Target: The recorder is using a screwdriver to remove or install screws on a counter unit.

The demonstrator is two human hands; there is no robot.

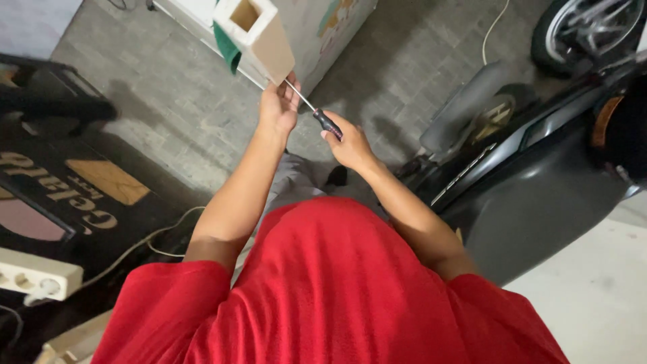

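My left hand point(279, 104) grips the lower end of a pale, hollow rectangular box point(259, 37) and holds it up in front of me, its open end facing the camera. My right hand point(348, 143) is closed around the dark handle of a screwdriver point(317, 113). The metal shaft runs up and to the left, and its tip meets the box's lower edge just above my left hand. A green cloth point(227, 47) hangs beside the box. My red shirt fills the lower part of the view.
A dark scooter point(532, 175) stands close on the right, with a wheel point(586, 30) at the top right. A black printed sign point(60, 189) lies at the left, a white power strip point(37, 276) with cables below it. A white cabinet point(330, 27) stands ahead on the tiled floor.
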